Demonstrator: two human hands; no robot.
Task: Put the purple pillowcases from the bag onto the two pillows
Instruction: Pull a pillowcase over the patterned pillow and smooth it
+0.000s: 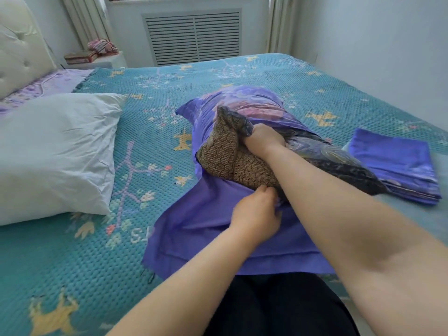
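Observation:
A pillow with a dark honeycomb-patterned cover (225,158) lies in the middle of the bed, its far half inside a purple floral pillowcase (252,103). My right hand (263,139) grips the pillow's near end together with the pillowcase's upper edge. My left hand (257,214) pinches the purple fabric of the pillowcase's lower opening, which spreads flat toward me. A second purple pillowcase (397,166) lies folded on the bed at the right. A bare white pillow (55,151) rests on the left. No bag is in view.
The bed wears a teal knitted cover (72,258) with yellow and pink motifs. A padded white headboard (17,44) stands at the far left, a bedside shelf with books (82,57) behind it. A radiator grille (194,37) and a wall lie beyond the bed.

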